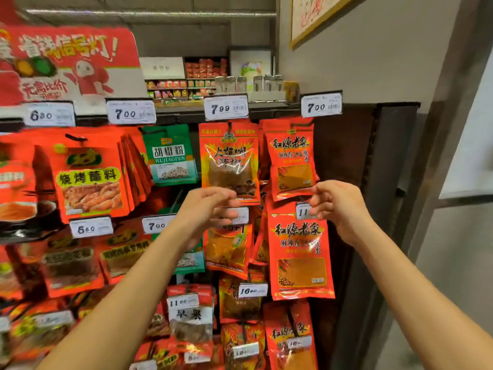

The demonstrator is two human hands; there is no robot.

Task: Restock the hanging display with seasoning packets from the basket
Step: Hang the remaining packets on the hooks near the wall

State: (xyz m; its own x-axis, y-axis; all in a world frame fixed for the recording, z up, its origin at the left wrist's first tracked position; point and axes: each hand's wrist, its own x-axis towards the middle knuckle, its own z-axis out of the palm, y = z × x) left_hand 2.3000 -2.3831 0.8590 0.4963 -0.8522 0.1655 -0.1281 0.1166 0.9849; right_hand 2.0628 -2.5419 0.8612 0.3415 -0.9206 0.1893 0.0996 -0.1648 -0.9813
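Reaching up at the hanging display (pixel 346 108), I see my left hand (pixel 210 206) and right hand (pixel 336 204), fingers loosely curled and holding nothing, just below two hung seasoning packets (pixel 229 161) near its top right corner.

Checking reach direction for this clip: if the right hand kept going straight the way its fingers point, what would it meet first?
Probably the white price tag just beyond the right hand, with the red packet's lower edge right above it. Depth is unclear; the fingers may already touch.
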